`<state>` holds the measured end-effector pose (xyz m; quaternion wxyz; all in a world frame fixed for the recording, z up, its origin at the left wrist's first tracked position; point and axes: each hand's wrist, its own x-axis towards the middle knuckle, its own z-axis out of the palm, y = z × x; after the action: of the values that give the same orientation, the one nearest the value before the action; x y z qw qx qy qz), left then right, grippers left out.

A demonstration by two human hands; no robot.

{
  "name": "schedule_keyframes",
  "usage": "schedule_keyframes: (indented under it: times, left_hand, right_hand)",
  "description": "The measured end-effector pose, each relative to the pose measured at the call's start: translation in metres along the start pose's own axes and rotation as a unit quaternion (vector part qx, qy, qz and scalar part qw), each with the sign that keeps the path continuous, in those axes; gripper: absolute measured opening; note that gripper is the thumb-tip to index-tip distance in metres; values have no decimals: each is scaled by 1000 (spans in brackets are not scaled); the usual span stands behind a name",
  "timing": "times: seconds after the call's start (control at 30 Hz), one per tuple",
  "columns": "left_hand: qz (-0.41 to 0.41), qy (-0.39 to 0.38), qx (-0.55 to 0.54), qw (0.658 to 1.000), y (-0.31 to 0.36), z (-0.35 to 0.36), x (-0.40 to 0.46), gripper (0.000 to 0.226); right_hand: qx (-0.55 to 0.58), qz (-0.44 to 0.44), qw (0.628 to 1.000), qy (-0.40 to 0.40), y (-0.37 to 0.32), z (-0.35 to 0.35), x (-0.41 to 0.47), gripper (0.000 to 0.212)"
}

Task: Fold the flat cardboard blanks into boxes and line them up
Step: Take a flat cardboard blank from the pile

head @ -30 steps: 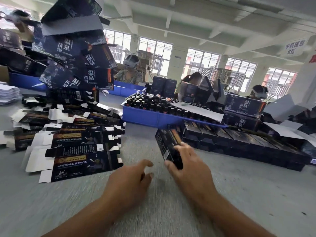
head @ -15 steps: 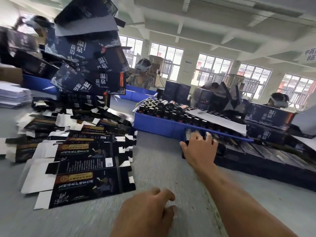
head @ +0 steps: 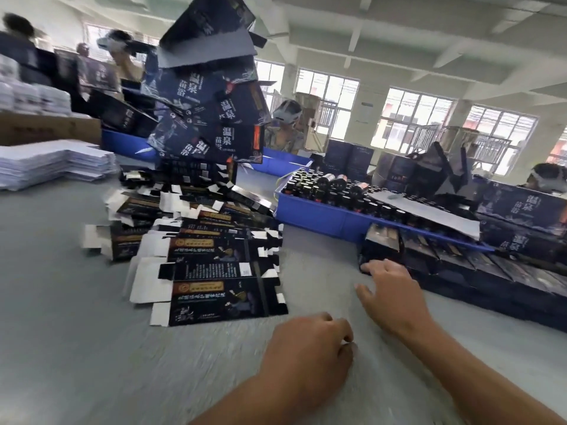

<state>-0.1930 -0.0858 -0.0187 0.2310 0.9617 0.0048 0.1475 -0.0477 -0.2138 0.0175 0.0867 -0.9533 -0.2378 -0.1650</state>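
1. Table (head: 76, 348): grey work surface. I see that the view has swung left over the last second; the surface itself shows no change apart from motion blur.

2. Row of folded boxes (head: 478, 268): dark boxes lined up along the right of the table, in front of the blue tray (head: 322, 219) of bottles. One second ago the right hand carried a folded box over the table; half a second ago it was pressing that box onto the row's near end. The newest box (head: 382, 240) now stands at the left end of the row. I judge this placement done.

3. Pile of flat blanks (head: 214, 271): fanned out left of centre, the nearest blank (head: 227, 300) lying printed face up just ahead of the left hand. The pile looks undisturbed across the three views.

4. Left hand (head: 306, 357): low over the table, fingers curled in, holding nothing that I can see. It has drifted right and nearer the camera. Blur prevents me from telling whether it rests on the surface.

5. Right hand (head: 389, 289): fingers spread and relaxed, gripping nothing. It has let go and drawn back from the row; its fingertips (head: 366, 266) lie just beside the base of the newest box.

6. Consequence: one cycle is closed. I judge the next action is to take the nearest blank from the pile, with both hands free for it.
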Motion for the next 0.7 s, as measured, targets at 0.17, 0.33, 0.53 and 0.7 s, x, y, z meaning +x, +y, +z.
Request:
schedule_keyframes:
  times: [0.17,0.33,0.53,0.7]
  left_hand:
    - [10,26,-20,999,-2,-1,-1,27]
    - [-11,137,46,989,-24,-16,7,31]
    - [-206,136,117,962,-78,-44,12,60]
    - [-251,47,147,956,-92,-48,9,86]
  right_hand:
    - [98,-35,989,-108,-10,-6,-68,42]
    - [136,-44,979,-142,-8,-16,-95,38]
    - [143,-29,981,-129,-13,-12,-110,42]
    - [155,-28,981,-111,-13,-15,-115,41]
